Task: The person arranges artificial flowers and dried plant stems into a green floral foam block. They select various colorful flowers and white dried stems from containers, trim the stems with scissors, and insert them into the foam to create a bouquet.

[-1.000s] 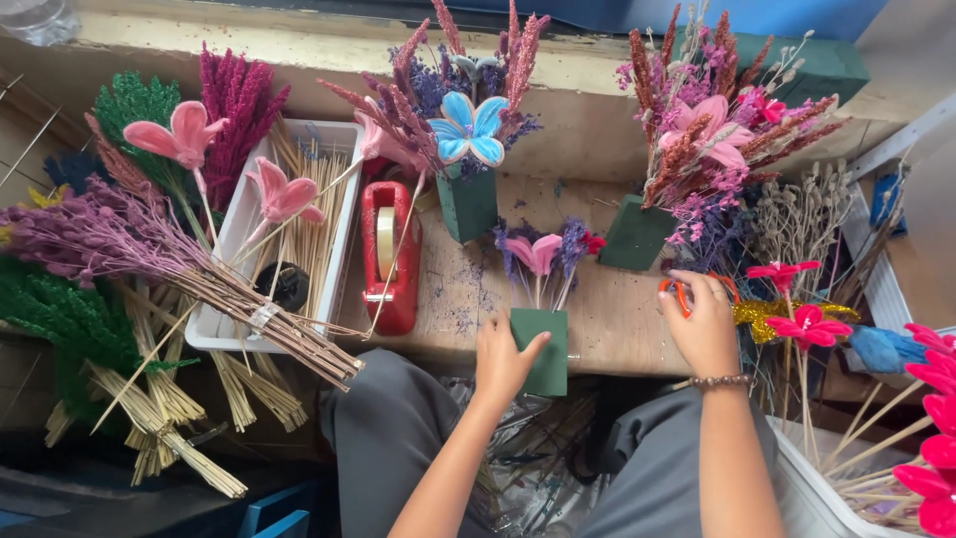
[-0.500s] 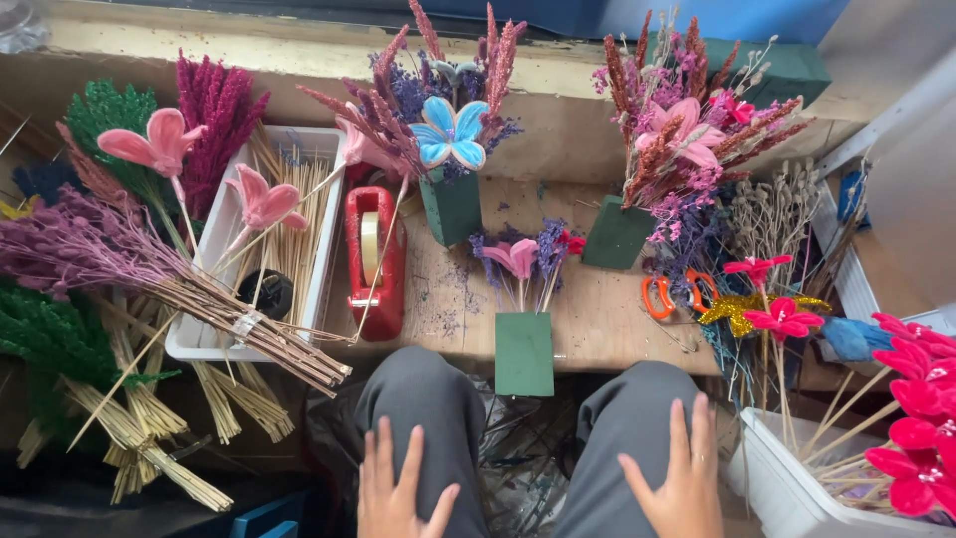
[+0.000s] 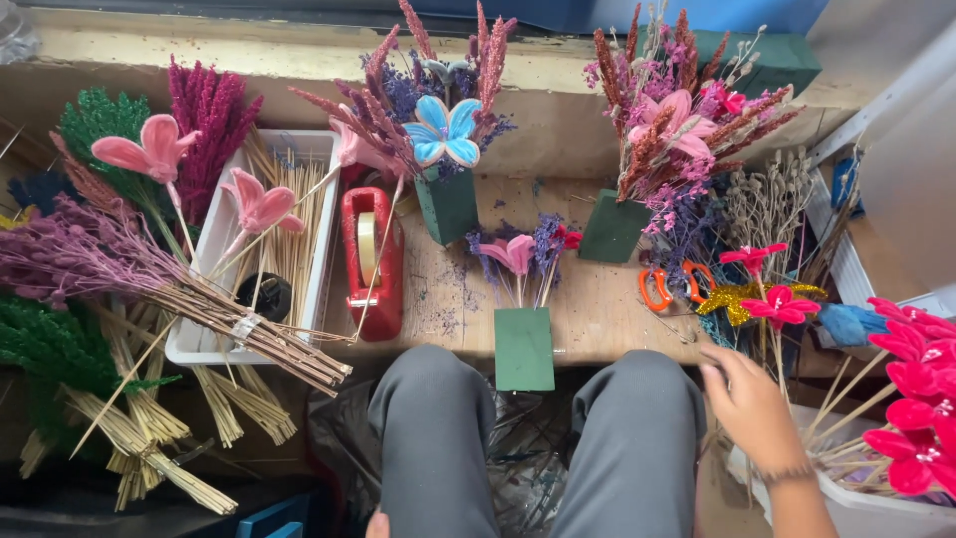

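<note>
Right hand (image 3: 749, 403): seen at lower right, beside the right knee; fingers loosely curled, nothing gripped; fingertips reach toward the red flower stems (image 3: 777, 309).
Left hand (image 3: 377, 524): only a sliver is shown at the bottom edge by the left knee; its posture cannot be told.
Foam block (image 3: 524, 348): a green block stood at the bench's near edge, between the knees; a pink flower (image 3: 518, 253) and purple sprigs are stuck in its top. It is touched by neither hand.
Scissors (image 3: 665, 286): orange-handled, laid on the bench just right of the block.
Tape dispenser (image 3: 372, 261): red, set left of the block.
Tray (image 3: 204, 339): white, at left; thin sticks are held in it, and a tied bundle of purple stems (image 3: 90, 264) is laid across its near corner.
Blue flower (image 3: 444, 133): mounted in a second green block behind the dispenser.
Bin (image 3: 866, 503): white, at lower right; more red flowers are held in it, just beside the right wrist.
</note>
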